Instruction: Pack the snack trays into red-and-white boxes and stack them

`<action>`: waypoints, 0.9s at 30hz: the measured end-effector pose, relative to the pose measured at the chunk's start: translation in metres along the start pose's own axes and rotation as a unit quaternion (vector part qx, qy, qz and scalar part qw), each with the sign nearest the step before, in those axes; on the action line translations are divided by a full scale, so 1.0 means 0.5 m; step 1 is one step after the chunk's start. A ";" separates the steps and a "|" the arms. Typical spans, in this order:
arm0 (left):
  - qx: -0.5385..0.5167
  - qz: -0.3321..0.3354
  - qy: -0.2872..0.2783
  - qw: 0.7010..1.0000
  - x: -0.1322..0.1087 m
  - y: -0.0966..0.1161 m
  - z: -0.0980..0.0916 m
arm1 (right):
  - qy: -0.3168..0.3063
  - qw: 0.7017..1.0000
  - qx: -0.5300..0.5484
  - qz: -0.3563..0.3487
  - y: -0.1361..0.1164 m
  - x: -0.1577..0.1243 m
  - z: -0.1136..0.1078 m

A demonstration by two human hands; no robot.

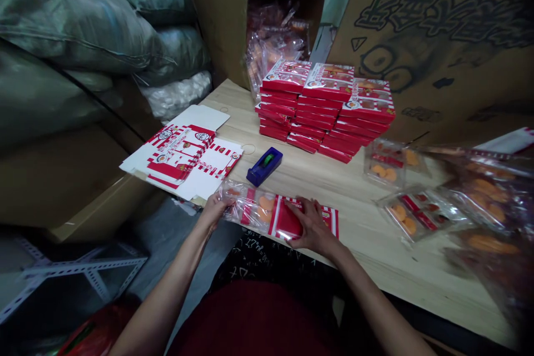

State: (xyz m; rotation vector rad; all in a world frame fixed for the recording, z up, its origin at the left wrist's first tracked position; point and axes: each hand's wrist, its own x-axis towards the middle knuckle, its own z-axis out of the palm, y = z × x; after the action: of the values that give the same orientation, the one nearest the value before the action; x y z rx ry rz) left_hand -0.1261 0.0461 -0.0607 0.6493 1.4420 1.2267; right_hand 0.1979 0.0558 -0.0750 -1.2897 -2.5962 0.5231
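At the table's front edge, my left hand (214, 212) pinches the left end of a clear plastic pack (262, 208) holding orange round pieces. The right part of this pack lies in or under a red-and-white striped cardboard box (287, 217); which of these I cannot tell. My right hand (314, 229) grips that box from above, thumb on the near side and fingers across the top. Just beyond the pack sits a blue tape dispenser (264, 167) with a green core. Flat printed box cards (183, 153) lie piled to the left of it.
Stacks of filled red boxes (325, 105) stand at the back of the wooden table (350, 194). Loose clear packs (413, 214) lie at the right. Behind are an open carton (221, 16) stuffed with packs, bulging sacks (75, 16) and a large printed carton (450, 50).
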 end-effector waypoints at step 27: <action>0.108 0.051 -0.087 0.989 -0.066 -0.039 0.083 | 0.002 1.000 0.027 0.009 -0.030 -0.012 -0.001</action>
State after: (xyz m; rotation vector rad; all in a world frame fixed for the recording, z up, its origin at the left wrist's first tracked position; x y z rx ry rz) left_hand -0.0741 0.0245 -0.0616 0.9660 1.4197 1.0707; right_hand 0.1909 0.0428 -0.0686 -1.2960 -2.5514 0.5882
